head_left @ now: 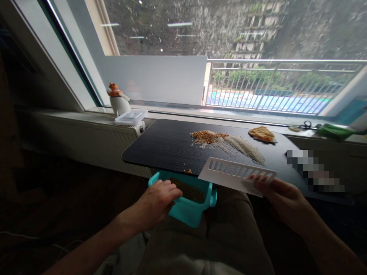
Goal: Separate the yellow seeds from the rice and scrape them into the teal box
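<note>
My right hand (283, 196) grips the right end of a white plastic scraper-like sheet (229, 175) with a row of slots, held at the near edge of the dark board. My left hand (162, 198) is closed over the near left rim of a teal plastic bin (187, 214); its thumb is mostly hidden. Inside the bin lie many small greenish beans (190, 191). On the board (160, 141) a pile of orange-brown kernels (208, 136) meets a pile of white rice (246, 148). A few stray kernels (187, 171) lie by the edge above the bin.
A folded tan cloth (262, 134) lies at the board's far right. A blurred patch (315, 172) covers something on the right. Along the window stand a white pot (119, 105) with an orange figure, a clear lid (131, 117) and a green bag (335, 131). A radiator (94, 141) is at left.
</note>
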Motion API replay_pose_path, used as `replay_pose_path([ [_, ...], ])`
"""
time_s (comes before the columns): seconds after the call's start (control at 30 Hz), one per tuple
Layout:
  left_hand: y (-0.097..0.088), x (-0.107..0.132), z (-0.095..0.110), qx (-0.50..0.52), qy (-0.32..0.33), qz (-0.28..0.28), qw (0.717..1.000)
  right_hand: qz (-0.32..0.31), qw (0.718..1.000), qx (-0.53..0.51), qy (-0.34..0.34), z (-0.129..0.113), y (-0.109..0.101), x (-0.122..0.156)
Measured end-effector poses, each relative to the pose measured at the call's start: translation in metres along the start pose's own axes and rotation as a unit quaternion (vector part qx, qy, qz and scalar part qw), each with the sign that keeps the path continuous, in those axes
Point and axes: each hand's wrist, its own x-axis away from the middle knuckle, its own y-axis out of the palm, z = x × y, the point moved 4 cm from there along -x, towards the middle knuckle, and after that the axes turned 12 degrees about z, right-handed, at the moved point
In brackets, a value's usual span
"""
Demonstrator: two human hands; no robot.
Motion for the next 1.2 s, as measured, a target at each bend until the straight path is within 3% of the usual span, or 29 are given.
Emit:
replay_pose_path([
  [0.27, -0.002, -0.001, 0.001, 0.0, -0.005, -0.005, 1.0, -0.009, 1.0, -0.028, 0.009, -0.006, 0.026, -0.006],
  [0.4, -0.002, 0.0, 0.0, 0.001, -0.006, -0.007, 1.0, -0.037, 0.999, -0.028, 0.017, -0.004, 0.032, -0.006],
  [0.57, -0.002, -0.001, -0.001, 0.002, -0.007, -0.007, 1.0, -0.023, 0.999, -0.04, 0.01, -0.007, 0.036, -0.008],
  [0.77, -0.002, 0.001, -0.002, -0.001, -0.006, -0.007, 1.0, -0.089, 0.995, -0.042, 0.022, 0.0, 0.043, -0.017],
  [0.93, -0.002, 0.002, -0.003, -0.002, -0.008, -0.003, 1.0, -0.061, 0.996, -0.057, 0.012, 0.001, 0.054, -0.02],
  [1.07, -0.002, 0.002, -0.004, -0.002, -0.007, -0.002, 1.0, -0.115, 0.992, -0.05, 0.02, -0.002, 0.061, -0.014],
  [1.13, -0.002, 0.002, -0.004, -0.001, -0.008, -0.001, 1.0, -0.099, 0.994, -0.053, 0.013, -0.006, 0.057, -0.017],
  [1.2, -0.002, 0.003, -0.003, 0.0, -0.01, 0.001, 1.0, -0.034, 0.997, -0.066, -0.008, -0.012, 0.05, -0.029],
])
